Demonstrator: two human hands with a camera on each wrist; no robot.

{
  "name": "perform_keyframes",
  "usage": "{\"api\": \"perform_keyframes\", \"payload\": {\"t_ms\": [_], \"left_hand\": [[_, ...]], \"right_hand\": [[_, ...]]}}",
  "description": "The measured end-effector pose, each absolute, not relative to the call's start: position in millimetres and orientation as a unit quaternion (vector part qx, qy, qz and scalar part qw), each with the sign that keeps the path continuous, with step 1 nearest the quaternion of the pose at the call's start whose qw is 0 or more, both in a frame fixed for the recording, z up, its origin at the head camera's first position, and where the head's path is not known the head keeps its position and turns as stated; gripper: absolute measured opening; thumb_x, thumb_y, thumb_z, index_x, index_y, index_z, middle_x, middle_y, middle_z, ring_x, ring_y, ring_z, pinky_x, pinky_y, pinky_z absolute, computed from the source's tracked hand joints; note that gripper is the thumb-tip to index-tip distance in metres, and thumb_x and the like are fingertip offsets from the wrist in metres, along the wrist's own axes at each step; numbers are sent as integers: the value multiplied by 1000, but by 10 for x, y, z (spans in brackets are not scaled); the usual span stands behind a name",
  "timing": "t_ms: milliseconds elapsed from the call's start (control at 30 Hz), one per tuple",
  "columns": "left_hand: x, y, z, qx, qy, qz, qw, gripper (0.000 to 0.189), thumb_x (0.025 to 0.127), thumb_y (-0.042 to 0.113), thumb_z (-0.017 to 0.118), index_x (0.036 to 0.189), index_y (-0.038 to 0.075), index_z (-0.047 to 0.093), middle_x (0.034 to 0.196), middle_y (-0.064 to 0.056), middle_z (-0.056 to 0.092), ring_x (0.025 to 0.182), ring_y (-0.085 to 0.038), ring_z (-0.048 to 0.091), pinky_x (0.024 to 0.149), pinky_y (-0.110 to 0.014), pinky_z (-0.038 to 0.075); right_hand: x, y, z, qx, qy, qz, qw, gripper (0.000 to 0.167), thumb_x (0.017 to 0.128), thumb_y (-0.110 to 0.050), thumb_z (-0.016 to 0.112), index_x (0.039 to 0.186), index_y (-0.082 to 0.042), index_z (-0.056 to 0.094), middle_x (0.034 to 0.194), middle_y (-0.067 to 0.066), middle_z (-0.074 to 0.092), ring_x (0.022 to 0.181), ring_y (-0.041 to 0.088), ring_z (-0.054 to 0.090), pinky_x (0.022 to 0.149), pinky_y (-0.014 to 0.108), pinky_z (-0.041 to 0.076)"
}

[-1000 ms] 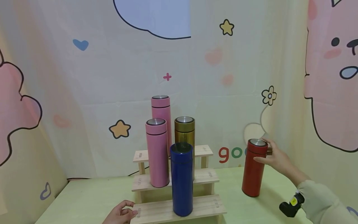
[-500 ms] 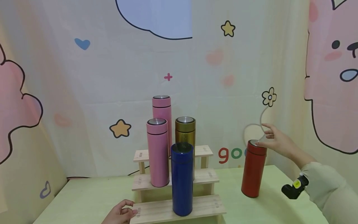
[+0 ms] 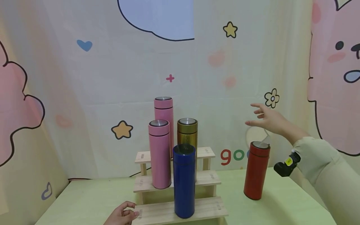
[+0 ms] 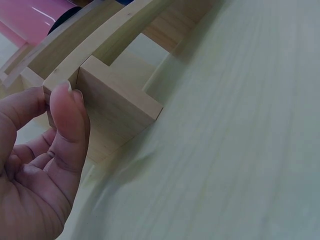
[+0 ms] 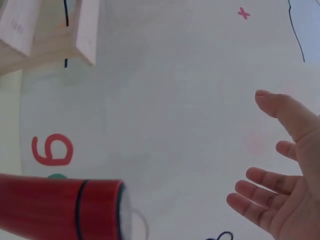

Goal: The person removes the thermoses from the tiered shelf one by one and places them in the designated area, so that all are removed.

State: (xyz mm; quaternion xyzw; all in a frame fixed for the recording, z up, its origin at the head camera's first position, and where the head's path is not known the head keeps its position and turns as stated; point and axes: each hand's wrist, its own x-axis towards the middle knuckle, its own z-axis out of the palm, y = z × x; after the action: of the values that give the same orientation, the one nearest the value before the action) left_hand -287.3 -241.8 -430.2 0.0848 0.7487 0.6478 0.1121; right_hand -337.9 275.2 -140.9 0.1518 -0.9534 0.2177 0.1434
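My left hand (image 3: 121, 213) pinches the left end of the lowest step of a wooden tiered stand (image 3: 157, 207). In the left wrist view, thumb and forefinger meet at the corner of its board (image 4: 85, 60). Up in the air, above and slightly left of the red thermos (image 3: 256, 172), my right hand (image 3: 268, 120) has its fingers spread around nothing. The red thermos stands upright on the table, right of the stand. On the stand are a blue thermos (image 3: 184, 184) in front, a pink thermos (image 3: 159, 156) and a gold thermos (image 3: 187, 127) mid-level, and another pink thermos (image 3: 163, 109) at the back.
Pale green cloth (image 3: 92, 197) covers the tabletop. Behind it hangs a printed curtain (image 3: 112, 78) with stars and cartoon shapes, which continues along both sides. A black wrist device (image 3: 287, 164) sits at my right sleeve (image 3: 320, 162).
My right hand has let go of the red thermos and risen up and left of its lid. The thermos stays standing on the table. My left hand keeps its place on the stand.
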Motion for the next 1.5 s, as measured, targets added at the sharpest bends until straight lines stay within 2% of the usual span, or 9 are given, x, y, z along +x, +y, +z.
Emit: {"api": "perform_keyframes", "payload": {"t_ms": [100,267,533,667,767,1067,1333,1500], "left_hand": [[-2868,-2420,-4291,87,744,653,114,49,88,31,70,115,-3,46,64,6,50,54,-6,40,51,-20,37],[-2856,-2425,-4273,86,741,656,118,46,89,28,69,115,-3,46,66,6,52,54,-5,41,51,-19,36],[-2856,-2425,-4295,97,722,672,130,31,93,17,63,113,0,47,73,6,61,54,-4,38,52,-18,35],[-2873,-2397,-4295,96,727,668,126,34,92,17,64,113,-2,46,75,5,60,54,-4,38,51,-18,35],[-2886,-2390,-4293,91,732,664,122,38,91,22,67,113,-1,46,70,5,55,53,-5,37,51,-18,35],[-2869,-2412,-4327,62,746,655,99,43,86,22,72,112,-3,49,65,5,53,55,-6,42,51,-19,38],[-2873,-2431,-4322,76,740,660,107,43,89,23,70,114,-3,47,64,6,49,55,-6,40,51,-19,37],[-2864,-2428,-4317,74,740,659,107,42,88,23,70,113,-2,48,63,5,48,54,-6,40,51,-19,37]], "right_hand": [[-3394,2645,-1276,163,-952,223,136,86,93,-44,60,152,-4,12,144,34,36,129,50,40,98,65,40],[-3430,2471,-1078,181,-939,265,125,83,95,-42,58,153,-7,11,145,32,37,119,48,52,97,60,44],[-3483,2189,-922,192,-916,336,108,81,94,-44,58,154,-15,13,147,24,38,118,45,55,106,61,35],[-3495,2052,-876,200,-905,351,133,79,93,-43,60,154,-16,17,145,22,43,116,42,56,106,60,36],[-3502,1912,-833,211,-899,356,140,76,93,-41,61,153,-16,20,143,22,44,114,40,58,105,57,40],[-3600,1449,-739,246,-897,350,115,74,92,-39,63,151,-17,24,141,18,48,117,34,58,97,47,49],[-3714,1110,-767,261,-897,343,99,74,91,-38,65,150,-19,26,136,15,53,114,30,60,95,44,51],[-3739,949,-799,259,-898,341,99,73,90,-38,66,149,-21,27,140,13,49,108,31,61,95,46,50]]}}
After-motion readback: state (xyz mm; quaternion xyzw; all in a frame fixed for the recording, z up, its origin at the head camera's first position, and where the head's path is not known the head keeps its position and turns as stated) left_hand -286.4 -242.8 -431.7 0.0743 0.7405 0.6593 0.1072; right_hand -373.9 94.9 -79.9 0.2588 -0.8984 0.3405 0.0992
